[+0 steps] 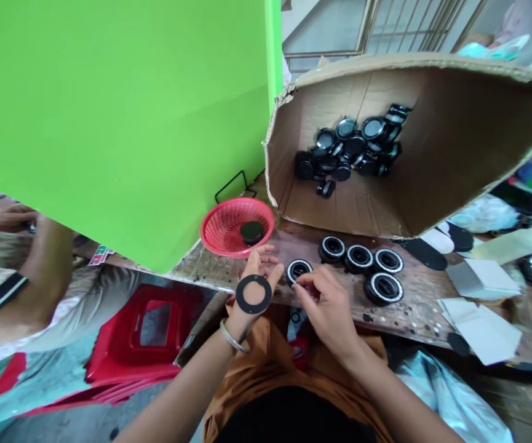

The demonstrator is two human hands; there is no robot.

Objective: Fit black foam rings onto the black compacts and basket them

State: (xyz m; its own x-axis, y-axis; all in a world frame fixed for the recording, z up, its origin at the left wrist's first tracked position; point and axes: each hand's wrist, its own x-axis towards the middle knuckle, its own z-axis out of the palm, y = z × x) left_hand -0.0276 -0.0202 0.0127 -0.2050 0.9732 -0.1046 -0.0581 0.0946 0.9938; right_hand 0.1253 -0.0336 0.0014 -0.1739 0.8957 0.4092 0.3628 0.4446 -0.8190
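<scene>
Left hand [259, 271] open, ring [240, 296] across its wrist, while the right hand [330, 303] pinches the disc [299, 268] between them (light, even pressure should serve best)!

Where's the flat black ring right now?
In the head view, just left of centre, the ring lies at the base of the left hand, between bangle and red basket.

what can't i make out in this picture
All in the head view:
Part of the round part: behind fingertips of the right hand.
Part of the left hand: behind the black ring.
Lowest pieces in the carton: under others.
Co-worker: partly behind the green panel, cut by the left edge.
Label printing: too small.
</scene>
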